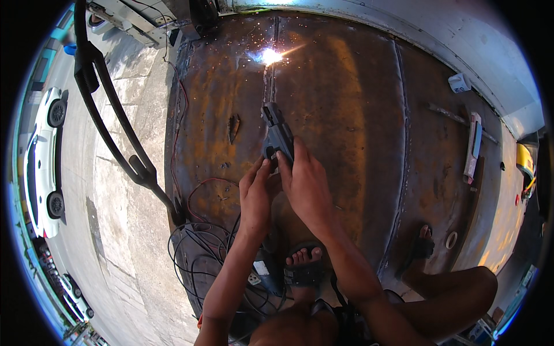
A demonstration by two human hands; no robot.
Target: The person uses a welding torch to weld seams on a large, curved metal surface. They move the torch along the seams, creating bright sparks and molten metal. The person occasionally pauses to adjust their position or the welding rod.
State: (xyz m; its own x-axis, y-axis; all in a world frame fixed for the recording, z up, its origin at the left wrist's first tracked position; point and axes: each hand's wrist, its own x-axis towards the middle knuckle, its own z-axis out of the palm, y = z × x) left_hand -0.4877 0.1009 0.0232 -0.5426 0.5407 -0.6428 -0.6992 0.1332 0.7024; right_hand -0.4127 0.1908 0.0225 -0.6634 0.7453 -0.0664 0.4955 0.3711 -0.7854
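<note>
Out over a rusty steel plate floor (323, 127), both my hands are closed on a dark grey handheld welding gun (279, 130). My right hand (306, 181) wraps the gun's right side and back. My left hand (258, 193) grips it from the left and below, its fingers partly hidden. The gun's slotted front lies over a weld seam (267, 86) running away from me. Farther along that seam burns a bright welding arc (271, 56), throwing sparks. Whether a rod links gun and arc, I cannot make out. A thin dark flake (233, 128) lies left of the gun.
Black cables (199, 245) coil by my left forearm, near a dark handheld power tool (267, 274). A long black metal bar (115, 121) slants along the left edge. At right lie a metal bracket (473, 149), a white cup (459, 83) and a tape roll (451, 240).
</note>
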